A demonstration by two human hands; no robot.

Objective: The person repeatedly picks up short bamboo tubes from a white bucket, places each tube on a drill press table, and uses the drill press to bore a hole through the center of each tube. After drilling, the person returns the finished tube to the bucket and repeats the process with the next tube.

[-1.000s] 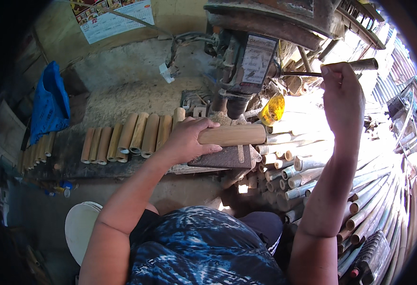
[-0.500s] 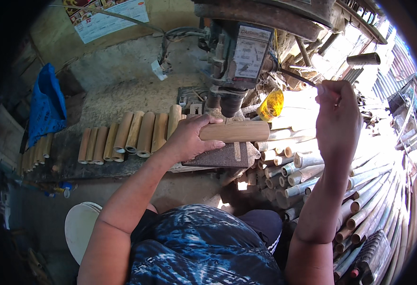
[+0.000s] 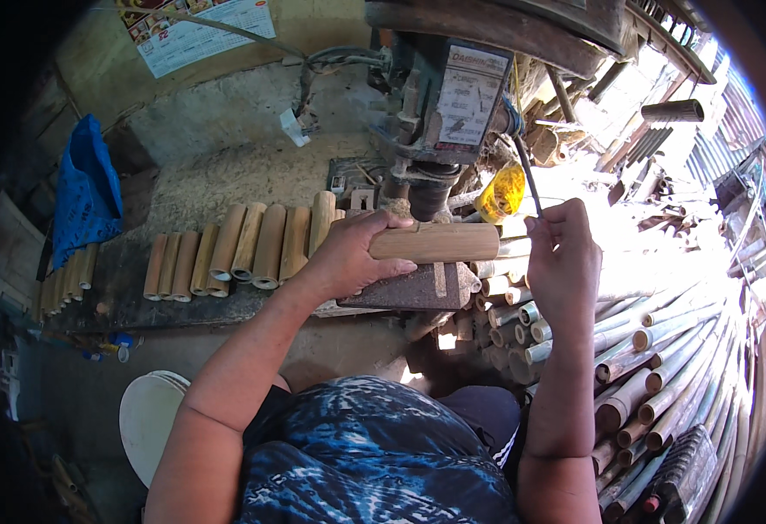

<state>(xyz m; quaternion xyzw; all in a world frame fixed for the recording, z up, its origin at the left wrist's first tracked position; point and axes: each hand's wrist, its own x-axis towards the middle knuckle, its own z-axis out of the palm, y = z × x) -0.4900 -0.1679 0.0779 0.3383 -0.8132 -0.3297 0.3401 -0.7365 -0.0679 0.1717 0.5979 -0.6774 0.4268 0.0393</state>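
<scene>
A length of bamboo (image 3: 453, 243) lies crosswise on the dusty drill press table (image 3: 400, 291), under the chuck (image 3: 429, 199). Around its left end my left hand (image 3: 357, 253) is closed, thumb on the near side and fingers over the top. The chuck is lowered close to the bamboo's far side; the bit's tip is hard to make out. My right hand (image 3: 566, 253) grips the end of the thin feed lever (image 3: 527, 170), which slopes down from the right side of the drill press (image 3: 466, 96).
Several cut bamboo pieces (image 3: 269, 247) stand in a row on the bench at left, near a blue bag (image 3: 88, 188). A heap of long bamboo poles (image 3: 662, 367) fills the right. A yellow container (image 3: 501, 194) sits behind the table, and a white round stool (image 3: 149, 419) stands at lower left.
My right hand has pulled the feed lever down and inward, from upper right to lower. The chuck has come down slightly. My left hand and the bamboo have barely moved.
</scene>
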